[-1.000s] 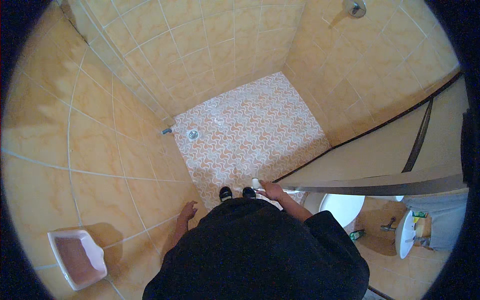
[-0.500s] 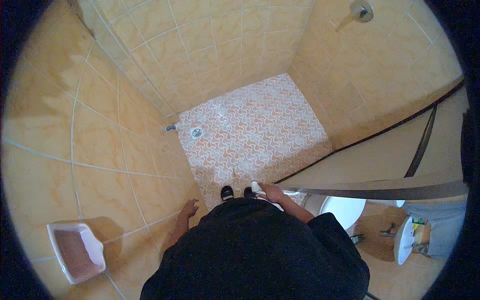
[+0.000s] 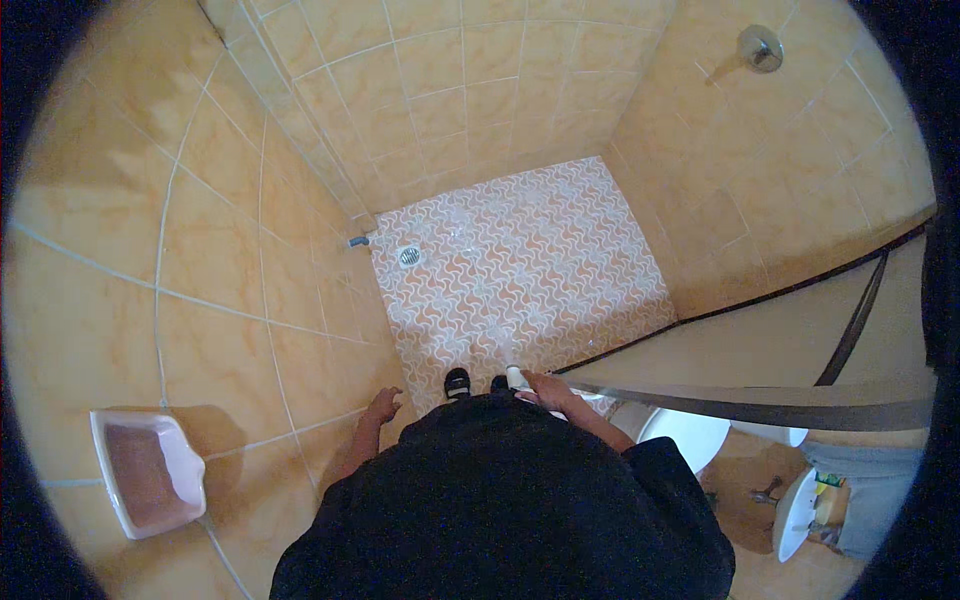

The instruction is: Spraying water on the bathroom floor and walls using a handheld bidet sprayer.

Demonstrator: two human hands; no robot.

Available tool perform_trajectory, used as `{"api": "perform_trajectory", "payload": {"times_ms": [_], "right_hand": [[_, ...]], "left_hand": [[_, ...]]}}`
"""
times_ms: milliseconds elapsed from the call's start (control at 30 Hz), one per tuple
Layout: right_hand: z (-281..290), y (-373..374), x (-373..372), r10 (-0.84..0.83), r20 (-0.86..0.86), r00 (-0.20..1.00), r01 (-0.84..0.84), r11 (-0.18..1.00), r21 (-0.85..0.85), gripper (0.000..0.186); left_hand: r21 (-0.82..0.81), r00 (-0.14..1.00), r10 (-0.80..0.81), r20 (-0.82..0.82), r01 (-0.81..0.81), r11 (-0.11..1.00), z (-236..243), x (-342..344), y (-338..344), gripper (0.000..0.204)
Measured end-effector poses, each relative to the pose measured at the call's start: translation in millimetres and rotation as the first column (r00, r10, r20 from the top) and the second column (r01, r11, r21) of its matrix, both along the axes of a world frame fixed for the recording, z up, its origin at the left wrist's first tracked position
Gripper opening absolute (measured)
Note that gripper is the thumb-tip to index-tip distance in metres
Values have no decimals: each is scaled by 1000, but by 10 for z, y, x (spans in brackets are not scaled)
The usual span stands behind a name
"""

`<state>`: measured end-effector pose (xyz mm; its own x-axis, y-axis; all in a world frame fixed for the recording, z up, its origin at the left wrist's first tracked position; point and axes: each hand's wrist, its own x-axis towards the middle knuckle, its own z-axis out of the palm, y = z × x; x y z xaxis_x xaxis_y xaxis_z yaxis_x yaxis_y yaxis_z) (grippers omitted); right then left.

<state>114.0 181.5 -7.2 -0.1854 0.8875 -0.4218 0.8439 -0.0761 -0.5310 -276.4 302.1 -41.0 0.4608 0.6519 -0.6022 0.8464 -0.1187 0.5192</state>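
Note:
My right hand (image 3: 546, 393) is closed around a white nozzle (image 3: 515, 377) held in front of my dark clothing, and a faint mist rises from its tip over the patterned tile floor (image 3: 520, 250). My left hand (image 3: 385, 405) hangs beside the left tiled wall with its fingers apart and nothing in it. My dark shoes (image 3: 457, 383) stand at the near part of that floor. A metal drain (image 3: 409, 256) sits in the floor's left part, close to a short pipe (image 3: 357, 241) at the wall.
A pink ceramic holder (image 3: 149, 474) is fixed to the left wall. A partition (image 3: 780, 330) with a dark edge runs along the right. Beyond it are a white toilet (image 3: 690, 440), a basin (image 3: 795, 515) and a grey cloth (image 3: 865, 490). A round metal fitting (image 3: 762, 48) is high on the right wall.
The room has shifted in view as my head turned slightly. A faint mist now shows more clearly at the nozzle's tip. My right hand keeps its hold; my left hand has barely moved.

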Motion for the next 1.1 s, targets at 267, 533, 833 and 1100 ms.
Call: {"api": "perform_trajectory", "payload": {"times_ms": [267, 533, 833, 1100], "right_hand": [[80, 31, -11, 41, 3, 999, -41, 998, -53, 59], [68, -15, -54, 74, -97, 993, -78, 996, -41, 50], [41, 24, -102, 122, -51, 991, -128, 982, -138, 54], [-178, -62, -178, 272, -50, 961, -272, 962, 3, 44]], "left_hand": [[67, 998, -59, 1, 59, 996, -49, 2, -8, 38], [22, 1000, 15, 15, -15, 1000, -178, -39, -51, 38], [56, 999, -13, -33, 15, 998, -149, -75, -127, 37], [1, 1000, 25, -12, -25, 1000, -134, -153, -262, 37]]}}
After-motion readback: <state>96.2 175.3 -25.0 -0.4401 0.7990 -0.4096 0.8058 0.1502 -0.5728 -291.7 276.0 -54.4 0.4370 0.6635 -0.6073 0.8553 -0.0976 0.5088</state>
